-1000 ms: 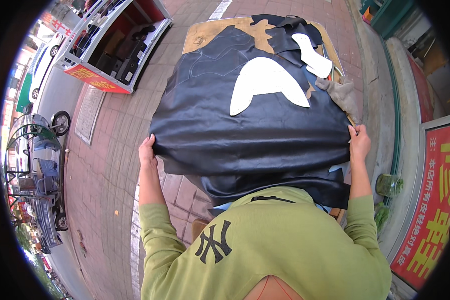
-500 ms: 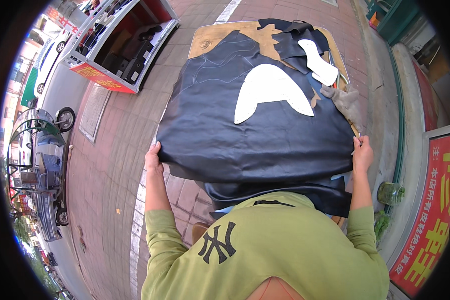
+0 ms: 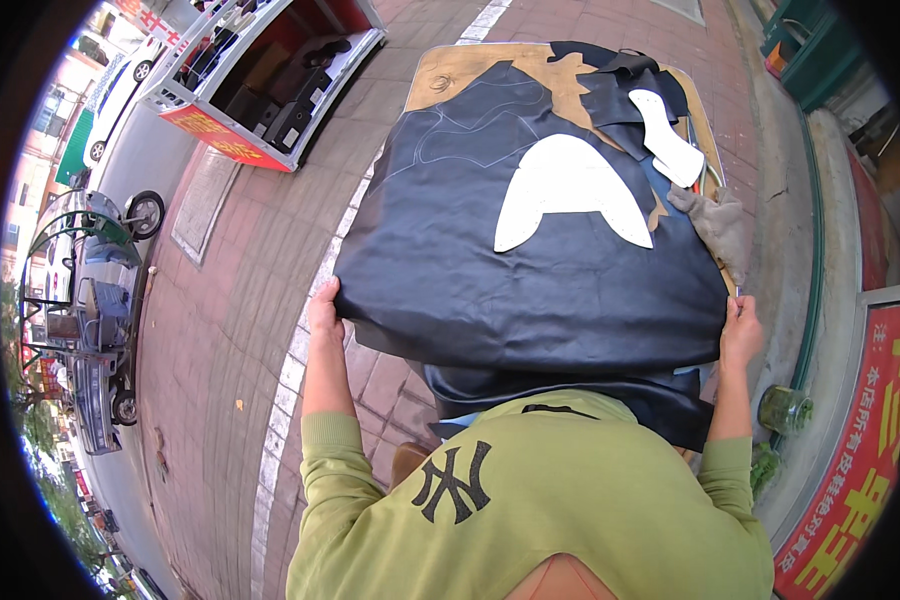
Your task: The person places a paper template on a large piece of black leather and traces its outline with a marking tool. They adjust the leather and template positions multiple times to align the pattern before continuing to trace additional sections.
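Observation:
A large black leather sheet (image 3: 510,310) covers most of a wooden table and droops over its near edge. My left hand (image 3: 326,310) is closed on the sheet's near left edge, thumb on top. At the near right edge my right hand (image 3: 741,335) pinches the leather; a small thin pale thing shows by its fingertips, too small to name. On the sheet lies a white arch-shaped pattern piece (image 3: 570,180). Beyond it, pale outlines are drawn on the leather. Another white pattern piece (image 3: 670,145), long and curved, rests at the far right.
The wooden tabletop (image 3: 440,85) shows at the far end beside black leather scraps (image 3: 610,105). A grey cloth (image 3: 715,225) lies on the right edge. More black leather (image 3: 490,385) hangs before my body. A display cabinet (image 3: 280,90) stands far left; a jar (image 3: 785,410) is at right.
The whole scene has shifted a little to the right in the picture. Both hands keep their grip on the leather, and the pattern pieces stay in place on it.

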